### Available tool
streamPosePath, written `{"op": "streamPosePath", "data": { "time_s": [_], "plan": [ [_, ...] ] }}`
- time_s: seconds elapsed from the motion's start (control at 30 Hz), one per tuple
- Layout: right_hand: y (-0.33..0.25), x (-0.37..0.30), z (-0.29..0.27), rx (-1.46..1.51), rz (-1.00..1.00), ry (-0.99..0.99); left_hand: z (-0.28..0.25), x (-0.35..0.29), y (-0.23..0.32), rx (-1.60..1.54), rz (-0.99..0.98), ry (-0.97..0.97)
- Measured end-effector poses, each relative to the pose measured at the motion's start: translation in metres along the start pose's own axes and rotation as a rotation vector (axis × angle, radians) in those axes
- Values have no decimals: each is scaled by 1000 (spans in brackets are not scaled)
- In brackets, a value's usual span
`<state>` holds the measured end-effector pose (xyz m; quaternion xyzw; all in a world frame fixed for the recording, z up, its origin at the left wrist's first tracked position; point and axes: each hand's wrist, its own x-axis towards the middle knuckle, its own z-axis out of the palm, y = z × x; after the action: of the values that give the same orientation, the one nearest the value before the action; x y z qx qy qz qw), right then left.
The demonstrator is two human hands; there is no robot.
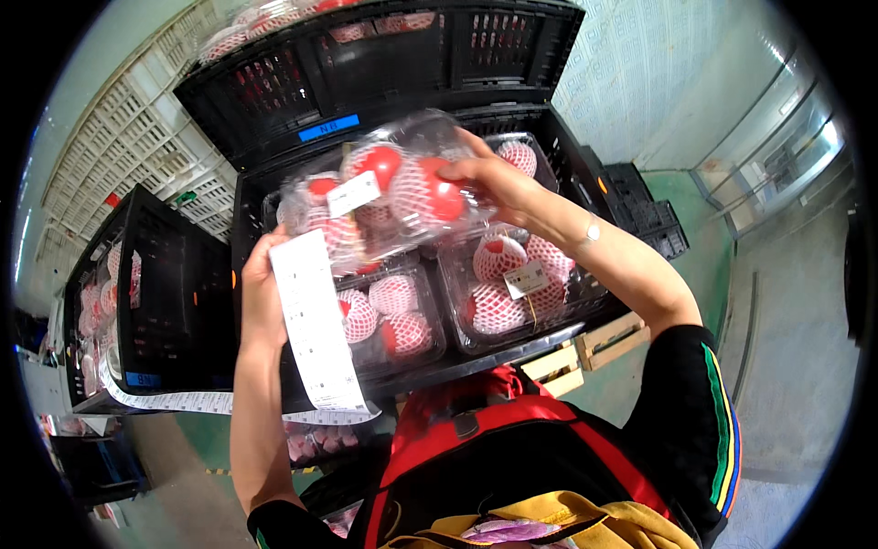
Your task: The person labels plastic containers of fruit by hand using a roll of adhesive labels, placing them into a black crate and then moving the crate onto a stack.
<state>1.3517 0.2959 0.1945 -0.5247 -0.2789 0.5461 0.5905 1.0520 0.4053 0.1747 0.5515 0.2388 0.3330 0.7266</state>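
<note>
Over the black crate I hold up a clear plastic fruit box (402,231), tilted and slightly blurred. Red round fruits (446,198) in pink-and-white foam nets are inside, and a white label (354,193) shows on top. My right hand (498,181) grips the box's right end. My left hand (262,282) is closed at its lower left end, with a long white label strip (315,320) hanging from the fingers; some fingertips are hidden. The strip bends at the crate's front edge and runs left. Below sit more fruit boxes, one with a label (525,280).
The black crate (430,377) has its lid (393,78) raised behind it. Another black crate (178,302) with netted fruit stands at left. White slatted crates (151,110) line the wall. Wooden pallet pieces (611,343) lie below, and folded black plastic (645,215) is at right.
</note>
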Motion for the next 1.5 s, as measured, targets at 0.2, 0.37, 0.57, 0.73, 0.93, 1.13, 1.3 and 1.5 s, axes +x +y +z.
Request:
{"op": "streamPosePath", "data": {
  "time_s": [0.2,0.37,0.57,0.73,0.93,1.13,1.3,1.5],
  "plan": [
    [-30,-48,-85,0,-85,87,82,29,-35,279,58,126],
    [-42,-72,-141,-48,-101,163,138,45,-55,-6,84,-46],
    [-39,-59,-159,-492,-52,381,146,67,-72,37,132,-8],
    [-41,-42,-134,-1621,-295,544,144,66,-81,228,286,-49],
    [-66,-30,-65,-1948,-688,509,151,61,-58,180,103,-46],
    [-84,-32,-36,-1764,-944,451,57,14,1,152,-69,8],
    [-58,-45,1,-1334,-676,-179,0,-32,-7,98,-169,61],
    [49,-27,67,-1832,-797,-417,-24,-37,-38,170,-365,139]
  ]
}}
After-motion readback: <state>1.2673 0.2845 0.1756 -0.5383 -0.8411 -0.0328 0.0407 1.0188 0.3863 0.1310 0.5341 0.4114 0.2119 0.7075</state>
